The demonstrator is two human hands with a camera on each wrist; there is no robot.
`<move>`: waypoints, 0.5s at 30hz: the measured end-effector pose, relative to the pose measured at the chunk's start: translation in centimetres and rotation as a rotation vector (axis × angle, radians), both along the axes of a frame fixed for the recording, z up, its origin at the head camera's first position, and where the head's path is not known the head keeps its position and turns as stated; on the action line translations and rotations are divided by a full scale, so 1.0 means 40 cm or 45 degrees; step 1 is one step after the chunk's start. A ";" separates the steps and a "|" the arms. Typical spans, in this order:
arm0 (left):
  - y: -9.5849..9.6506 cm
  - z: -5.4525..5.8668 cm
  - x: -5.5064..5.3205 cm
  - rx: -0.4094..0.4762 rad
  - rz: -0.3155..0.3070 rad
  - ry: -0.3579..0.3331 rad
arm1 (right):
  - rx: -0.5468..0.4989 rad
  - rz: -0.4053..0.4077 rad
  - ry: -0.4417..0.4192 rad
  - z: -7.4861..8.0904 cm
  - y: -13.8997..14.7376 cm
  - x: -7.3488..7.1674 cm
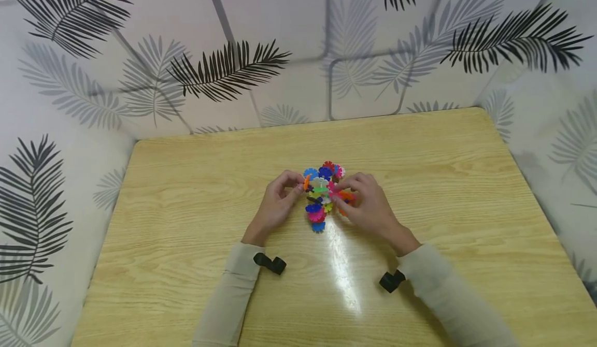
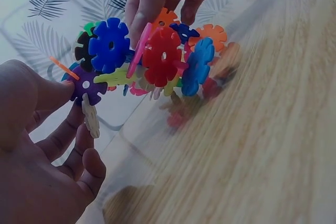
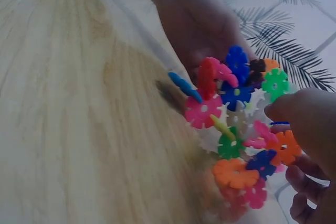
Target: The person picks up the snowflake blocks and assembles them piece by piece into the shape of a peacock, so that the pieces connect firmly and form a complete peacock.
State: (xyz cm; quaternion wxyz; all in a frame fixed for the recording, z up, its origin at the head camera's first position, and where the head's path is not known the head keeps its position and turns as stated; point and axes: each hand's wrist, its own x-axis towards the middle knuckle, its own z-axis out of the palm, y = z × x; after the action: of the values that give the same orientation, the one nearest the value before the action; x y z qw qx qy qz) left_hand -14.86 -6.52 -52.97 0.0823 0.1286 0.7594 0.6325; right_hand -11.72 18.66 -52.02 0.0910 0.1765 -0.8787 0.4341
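Observation:
A cluster of interlocking plastic snowflake discs (image 1: 320,183) in many colours stands between both hands at the middle of the table. My left hand (image 1: 278,202) pinches its left side, thumb and fingers at a purple disc (image 2: 87,84) that has an orange disc and a whitish disc (image 2: 90,116) slotted into it. From the other side my right hand (image 1: 368,204) grips the cluster, thumb and fingertips at a pink disc (image 1: 331,188) near the orange ones. A red disc (image 2: 161,56) and blue discs face the left wrist camera. Low in the right wrist view sits an orange disc (image 3: 234,173).
The light wood-grain table (image 1: 186,181) reaches out on all sides of the cluster. A wall with a leaf pattern (image 1: 289,88) rises behind the back edge and at both sides. Black wrist cameras (image 1: 278,265) are strapped over the sleeves.

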 end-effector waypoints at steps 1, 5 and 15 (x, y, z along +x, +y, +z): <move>0.001 0.000 0.000 -0.002 0.000 0.001 | 0.008 -0.005 0.003 -0.005 -0.004 0.001; 0.003 -0.001 0.002 -0.004 0.002 0.001 | -0.004 -0.048 0.028 -0.018 -0.024 -0.002; -0.006 -0.001 -0.005 -0.027 -0.041 0.006 | -0.136 -0.099 -0.072 -0.014 -0.022 -0.017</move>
State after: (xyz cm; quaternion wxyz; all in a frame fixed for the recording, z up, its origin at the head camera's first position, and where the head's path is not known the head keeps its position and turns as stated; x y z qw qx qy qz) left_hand -15.04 -6.77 -53.00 0.0922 0.1413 0.7641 0.6227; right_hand -12.40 17.77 -52.59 0.0923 0.1247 -0.8627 0.4813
